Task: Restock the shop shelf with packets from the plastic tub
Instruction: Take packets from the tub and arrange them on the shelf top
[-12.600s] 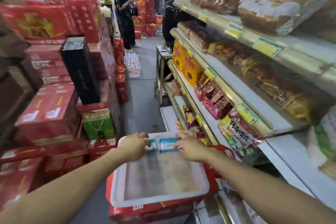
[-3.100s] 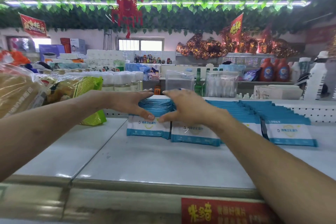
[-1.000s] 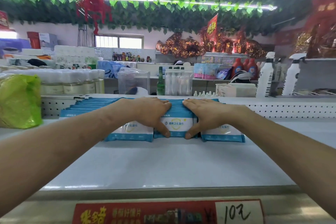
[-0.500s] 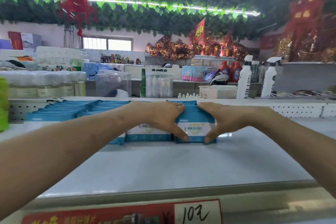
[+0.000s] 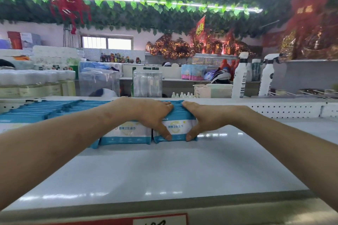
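Blue-and-white wipe packets stand in rows on the white top shelf (image 5: 164, 170). The rightmost row of packets (image 5: 176, 127) is squeezed between my hands: my left hand (image 5: 153, 113) presses its left side and my right hand (image 5: 203, 117) presses its right side, thumbs on the front packet's face. A second row of packets (image 5: 126, 132) stands directly to its left, touching it. More rows (image 5: 45, 108) run further left. The plastic tub is out of view.
White spray bottles (image 5: 239, 76) and clear plastic boxes (image 5: 147, 83) stand on the shelf behind the perforated back rail (image 5: 285, 109). Right of the packets the shelf surface is bare. A red price label (image 5: 159, 220) runs along the front edge.
The view has shifted a little to the right and my hands have stayed clamped on the rightmost row, holding it against the neighbouring row.
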Demonstrator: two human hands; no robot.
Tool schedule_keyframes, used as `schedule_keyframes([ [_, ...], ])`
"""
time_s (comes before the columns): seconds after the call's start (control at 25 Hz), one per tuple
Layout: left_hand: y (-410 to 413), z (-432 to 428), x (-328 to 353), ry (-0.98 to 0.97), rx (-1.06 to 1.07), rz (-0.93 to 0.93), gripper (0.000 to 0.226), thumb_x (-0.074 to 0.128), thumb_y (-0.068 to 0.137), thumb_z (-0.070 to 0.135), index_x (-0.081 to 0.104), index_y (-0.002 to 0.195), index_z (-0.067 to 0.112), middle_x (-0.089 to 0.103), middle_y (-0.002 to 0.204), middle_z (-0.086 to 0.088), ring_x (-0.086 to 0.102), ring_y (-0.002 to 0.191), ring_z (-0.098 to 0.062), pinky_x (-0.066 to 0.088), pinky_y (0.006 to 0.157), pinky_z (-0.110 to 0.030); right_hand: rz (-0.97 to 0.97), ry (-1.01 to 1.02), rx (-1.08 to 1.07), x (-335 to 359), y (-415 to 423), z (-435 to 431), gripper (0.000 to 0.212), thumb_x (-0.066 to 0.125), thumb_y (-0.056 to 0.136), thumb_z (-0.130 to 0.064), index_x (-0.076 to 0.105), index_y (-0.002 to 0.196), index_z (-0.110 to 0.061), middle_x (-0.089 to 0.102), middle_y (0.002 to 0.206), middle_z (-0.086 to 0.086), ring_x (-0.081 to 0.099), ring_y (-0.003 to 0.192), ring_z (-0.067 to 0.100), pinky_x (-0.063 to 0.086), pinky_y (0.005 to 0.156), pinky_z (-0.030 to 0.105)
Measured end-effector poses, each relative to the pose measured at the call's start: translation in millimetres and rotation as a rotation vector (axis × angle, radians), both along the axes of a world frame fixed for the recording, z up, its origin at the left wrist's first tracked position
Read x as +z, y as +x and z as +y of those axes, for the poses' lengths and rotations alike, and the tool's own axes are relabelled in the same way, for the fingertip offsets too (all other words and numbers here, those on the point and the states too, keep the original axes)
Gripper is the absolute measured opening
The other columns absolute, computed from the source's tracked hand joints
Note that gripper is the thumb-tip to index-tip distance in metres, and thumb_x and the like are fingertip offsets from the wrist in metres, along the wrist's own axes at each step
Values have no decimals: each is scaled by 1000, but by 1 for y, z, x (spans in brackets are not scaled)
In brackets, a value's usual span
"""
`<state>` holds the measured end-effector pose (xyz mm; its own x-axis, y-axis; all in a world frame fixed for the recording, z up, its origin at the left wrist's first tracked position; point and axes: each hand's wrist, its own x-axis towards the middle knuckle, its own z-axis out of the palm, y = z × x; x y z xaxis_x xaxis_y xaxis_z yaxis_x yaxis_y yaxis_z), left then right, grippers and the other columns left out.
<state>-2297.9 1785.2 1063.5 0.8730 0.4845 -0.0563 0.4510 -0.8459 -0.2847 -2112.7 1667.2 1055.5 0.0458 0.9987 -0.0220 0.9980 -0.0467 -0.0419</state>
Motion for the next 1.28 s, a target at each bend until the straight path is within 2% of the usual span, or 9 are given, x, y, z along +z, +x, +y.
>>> schedule_keyframes([
  [0.08, 3, -2, 3, 11, -9, 8, 126, 66, 66, 88, 20, 160, 17, 34, 163, 0, 45, 141, -23, 40, 117, -46, 50, 5, -15, 10, 2, -8, 120, 85, 74, -57, 9, 161, -23, 22, 166, -8, 32, 146, 16, 28, 120, 30],
  [0.24, 12, -4, 5, -47, 32, 11, 132, 69, 63, 89, 14, 162, 21, 31, 164, 4, 44, 140, -21, 40, 118, -44, 148, -76, -81, 18, 3, -4, 118, 86, 75, -52, 9, 161, -26, 32, 161, -8, 37, 142, 17, 32, 116, 30],
  [0.36, 14, -1, 3, -82, 51, 7, 134, 71, 64, 86, 8, 163, 21, 30, 165, 4, 44, 140, -21, 38, 118, -41, 258, -108, -98, 12, 1, 8, 120, 87, 75, -49, 7, 160, -27, 44, 139, -15, 46, 126, 12, 38, 108, 24],
  [0.56, 14, 2, 3, -108, 53, 13, 134, 73, 65, 84, 6, 163, 22, 26, 166, 5, 43, 140, -22, 38, 119, -41, 331, -99, -43, 7, -6, 18, 116, 88, 78, -36, 7, 159, -24, 49, 122, -19, 53, 108, 3, 45, 88, 12],
  [0.68, 14, 3, 4, -113, 47, 29, 134, 73, 65, 84, 5, 163, 24, 24, 167, 5, 44, 140, -21, 38, 118, -41, 365, -108, -36, 10, 0, 19, 94, 90, 76, -34, 26, 146, -28, 56, 133, -14, 57, 113, 5, 51, 96, 20],
  [0.76, 11, 3, 3, -109, 42, 30, 136, 73, 65, 84, 0, 164, 24, 16, 170, 7, 38, 145, -21, 35, 120, -40, 383, -93, -20, 8, -1, 20, 86, 91, 75, -34, 33, 139, -31, 59, 131, -13, 59, 114, 6, 54, 97, 23],
  [0.88, 10, 5, 3, -107, 24, 44, 137, 72, 64, 86, -1, 164, 25, 16, 170, 6, 37, 145, -21, 34, 121, -42, 375, -70, -6, 2, -5, 24, 85, 91, 74, -37, 32, 134, -32, 59, 129, -12, 60, 110, 6, 53, 90, 19],
  [1.08, 10, 6, 4, -92, -14, 27, 134, 72, 63, 86, 6, 162, 26, 28, 165, 5, 48, 135, -20, 42, 115, -40, 426, -84, -21, 6, -2, 22, 82, 91, 75, -34, 37, 138, -32, 61, 127, -13, 61, 116, 11, 55, 99, 28],
  [1.28, 4, 8, 1, -86, -9, -36, 135, 72, 62, 87, 10, 162, 21, 23, 167, 4, 37, 145, -20, 34, 122, -42, 271, -122, -55, 11, -6, 25, 98, 91, 69, -52, 32, 145, -33, 56, 135, -15, 57, 118, 8, 52, 102, 28],
])
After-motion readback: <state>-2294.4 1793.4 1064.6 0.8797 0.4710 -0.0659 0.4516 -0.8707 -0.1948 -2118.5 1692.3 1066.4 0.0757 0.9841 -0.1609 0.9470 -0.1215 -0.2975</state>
